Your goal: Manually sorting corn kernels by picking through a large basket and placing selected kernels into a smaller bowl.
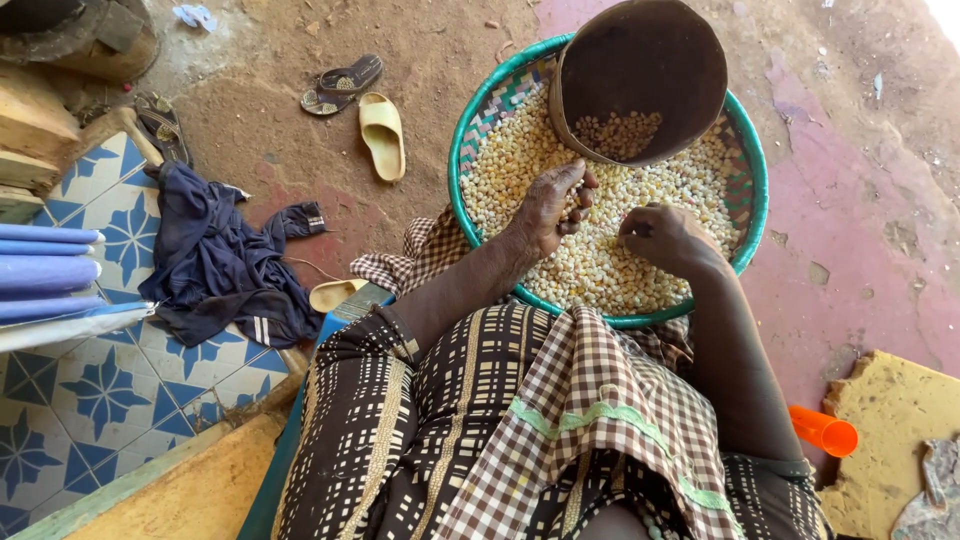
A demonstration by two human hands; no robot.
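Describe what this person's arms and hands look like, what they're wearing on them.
Both forearms are bare; the left hand and right hand wear no gloves, rings or watch that I can see. The short sleeves end near the elbows: dark brown fabric printed with cream squares and dashes. A brown-and-white checked cloth with pale green trim covers the lap.

Bare dirt floor (260, 130) before me carries the green-rimmed woven basket (752, 150), a yellow slipper (382, 135), a dark sandal (342, 84), and an orange cup (824, 430).
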